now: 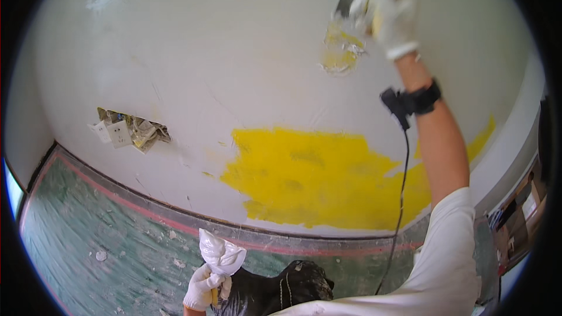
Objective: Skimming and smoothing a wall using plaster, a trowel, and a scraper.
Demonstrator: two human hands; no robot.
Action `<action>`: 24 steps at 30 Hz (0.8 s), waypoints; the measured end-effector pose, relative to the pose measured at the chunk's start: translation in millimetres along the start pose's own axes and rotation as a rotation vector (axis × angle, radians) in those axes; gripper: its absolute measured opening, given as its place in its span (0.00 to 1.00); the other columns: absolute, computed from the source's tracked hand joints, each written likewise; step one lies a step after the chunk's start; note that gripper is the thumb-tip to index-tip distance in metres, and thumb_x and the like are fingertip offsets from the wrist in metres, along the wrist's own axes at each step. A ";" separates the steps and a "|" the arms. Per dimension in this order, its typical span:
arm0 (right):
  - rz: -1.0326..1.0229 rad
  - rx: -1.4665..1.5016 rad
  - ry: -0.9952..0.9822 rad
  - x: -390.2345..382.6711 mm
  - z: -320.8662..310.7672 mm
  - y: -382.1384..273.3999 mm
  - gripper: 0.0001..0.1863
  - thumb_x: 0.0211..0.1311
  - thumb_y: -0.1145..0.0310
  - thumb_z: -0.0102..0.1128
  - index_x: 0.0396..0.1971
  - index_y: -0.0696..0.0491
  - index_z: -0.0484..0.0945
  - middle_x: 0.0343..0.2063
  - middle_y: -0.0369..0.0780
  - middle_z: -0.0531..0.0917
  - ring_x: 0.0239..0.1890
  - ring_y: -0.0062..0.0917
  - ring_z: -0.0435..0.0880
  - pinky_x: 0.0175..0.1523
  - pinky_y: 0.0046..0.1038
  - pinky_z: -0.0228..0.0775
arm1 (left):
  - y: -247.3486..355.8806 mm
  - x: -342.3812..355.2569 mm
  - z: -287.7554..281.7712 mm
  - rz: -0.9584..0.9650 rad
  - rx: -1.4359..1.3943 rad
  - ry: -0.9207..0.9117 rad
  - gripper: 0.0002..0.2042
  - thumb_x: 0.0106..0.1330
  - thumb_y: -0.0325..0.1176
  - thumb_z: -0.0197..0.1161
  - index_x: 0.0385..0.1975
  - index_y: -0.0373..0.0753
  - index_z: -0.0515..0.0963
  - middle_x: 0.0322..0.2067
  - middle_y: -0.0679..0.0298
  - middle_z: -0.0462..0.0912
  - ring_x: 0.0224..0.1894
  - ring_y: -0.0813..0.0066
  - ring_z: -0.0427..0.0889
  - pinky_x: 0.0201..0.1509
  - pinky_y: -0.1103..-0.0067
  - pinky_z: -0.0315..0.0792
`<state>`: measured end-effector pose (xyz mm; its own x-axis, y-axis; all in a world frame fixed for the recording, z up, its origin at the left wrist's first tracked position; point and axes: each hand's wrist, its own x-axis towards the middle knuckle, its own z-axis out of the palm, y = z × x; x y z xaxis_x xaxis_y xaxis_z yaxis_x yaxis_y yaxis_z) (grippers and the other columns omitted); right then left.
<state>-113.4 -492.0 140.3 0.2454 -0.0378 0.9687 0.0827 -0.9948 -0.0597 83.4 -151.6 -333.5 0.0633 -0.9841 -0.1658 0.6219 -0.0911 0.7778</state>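
Note:
My right hand, in a white work glove, reaches high on the wall. It is closed on a putty knife whose grey metal blade lies at the wall; motion blurs the hand and hides the handle. Just below the blade is a small yellow patch with lumps of white putty on it. Low in front of me, my gloved left hand grips a second putty knife by its yellowish handle. A thick, glossy heap of white putty covers this knife's blade.
A large yellow area spreads over the lower wall. On the left, socket plates and wires hang from a wall opening. Green sheeting with white crumbs covers the floor. From a black wrist strap, a cable hangs beside my right arm.

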 end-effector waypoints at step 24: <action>-0.056 0.043 -0.055 -11.5 0.2 -30.6 0.17 0.70 0.71 0.65 0.20 0.53 0.73 0.15 0.31 0.79 0.18 0.16 0.81 0.25 0.20 0.71 | -3.8 -19.6 -7.2 0.180 -0.042 0.066 0.20 0.74 0.40 0.65 0.57 0.33 0.74 0.21 0.62 0.77 0.18 0.75 0.73 0.22 0.80 0.68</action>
<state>-118.5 -461.1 131.0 0.2921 0.0239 0.9561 0.1388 -0.9902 -0.0177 85.4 -130.9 -337.6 0.2269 -0.9716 -0.0665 0.6275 0.0937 0.7729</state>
